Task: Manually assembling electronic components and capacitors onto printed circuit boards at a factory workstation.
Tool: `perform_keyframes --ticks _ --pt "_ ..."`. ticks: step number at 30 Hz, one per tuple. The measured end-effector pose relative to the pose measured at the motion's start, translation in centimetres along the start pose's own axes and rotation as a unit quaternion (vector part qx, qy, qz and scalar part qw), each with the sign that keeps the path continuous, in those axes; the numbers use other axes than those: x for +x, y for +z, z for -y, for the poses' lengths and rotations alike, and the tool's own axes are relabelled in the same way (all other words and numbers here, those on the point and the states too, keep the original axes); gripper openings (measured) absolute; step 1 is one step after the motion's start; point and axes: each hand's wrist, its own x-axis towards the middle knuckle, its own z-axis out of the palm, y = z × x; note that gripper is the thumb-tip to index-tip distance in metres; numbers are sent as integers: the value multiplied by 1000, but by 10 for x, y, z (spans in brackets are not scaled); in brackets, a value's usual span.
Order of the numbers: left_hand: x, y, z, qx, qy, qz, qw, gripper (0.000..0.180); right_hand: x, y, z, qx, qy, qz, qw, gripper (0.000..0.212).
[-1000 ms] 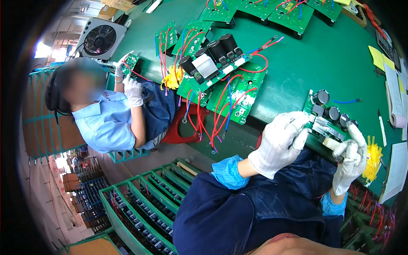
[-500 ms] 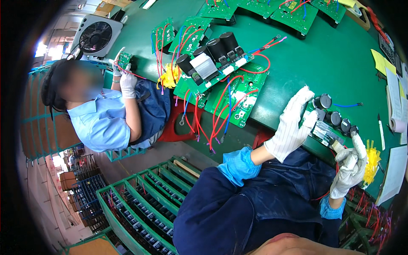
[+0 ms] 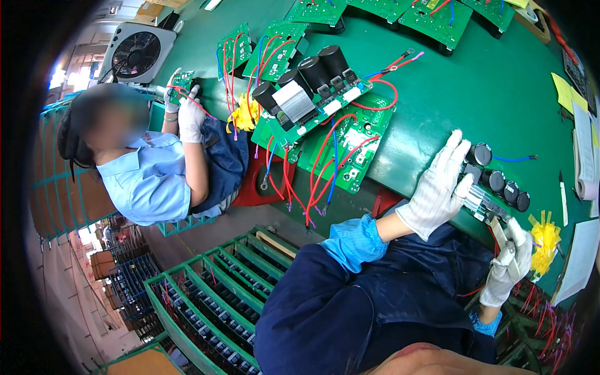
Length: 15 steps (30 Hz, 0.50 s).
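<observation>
In front of me at the table edge lies a circuit board (image 3: 480,201) with a silver heatsink and several black round capacitors (image 3: 495,180). My left hand (image 3: 434,190), in a white striped glove, grips the board's left end, its fingers long and the thumb apart along the edge. My right hand (image 3: 507,265), also gloved, is at the board's near right end, closed round a flat beige tool (image 3: 514,270) whose kind I cannot make out. Part of the tool is hidden by the fingers. A blue wire (image 3: 514,159) sticks out beyond the capacitors.
Left of my hands, boards with red and blue wires (image 3: 350,140) overhang the table edge. Further green boards (image 3: 435,24) line the far side. Yellow strips (image 3: 545,244), a white pen-like tool (image 3: 563,203) and papers (image 3: 576,262) lie right. A co-worker (image 3: 150,169) handles a small board; green racks (image 3: 212,294) stand below.
My right hand has drawn back toward me, its fingertips leaving the capacitor at the right end. The board and my left hand have shifted slightly right.
</observation>
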Motion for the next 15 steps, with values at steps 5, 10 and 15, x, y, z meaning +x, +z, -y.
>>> perform_keyframes --ticks 5,10,15 --pt "2 2 -1 47 24 18 998 60 -15 6 0 -20 -24 69 997 28" --pt "2 5 -1 45 6 24 999 59 -15 6 3 94 74 93 988 31" --pt "6 -3 0 25 15 43 999 60 -11 17 6 -18 -74 119 990 34"
